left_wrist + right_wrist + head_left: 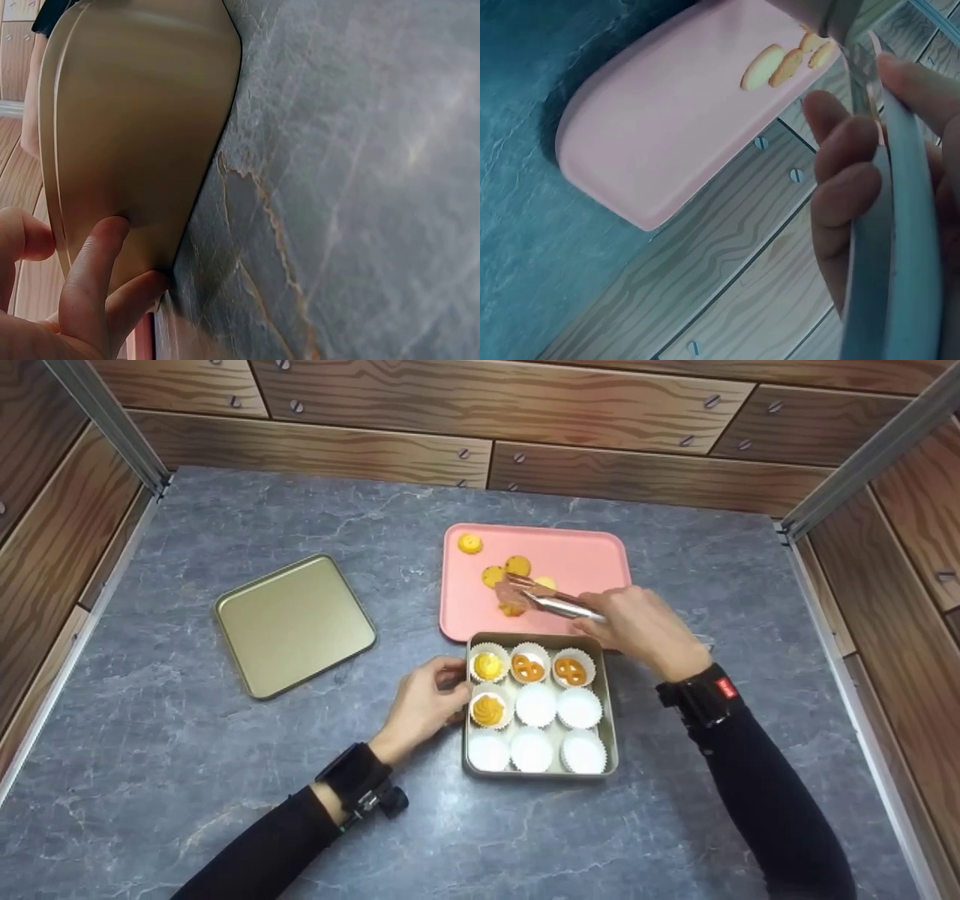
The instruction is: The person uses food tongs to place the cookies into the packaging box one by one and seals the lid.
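Wood-patterned plank walls [420,401] enclose a grey marbled desk [300,780] with two hands over it.
Curled fingers of the right hand [641,626] clamp silver metal tongs [574,609], tips among small golden cookies [517,565] on a pink rectangular tray [589,556], far centre. Slightly parted fingers of the left hand [426,699] touch the left wall of a square gold tin [142,112] of white paper cups [535,705], nearer. Left lies a flat gold lid [296,626].
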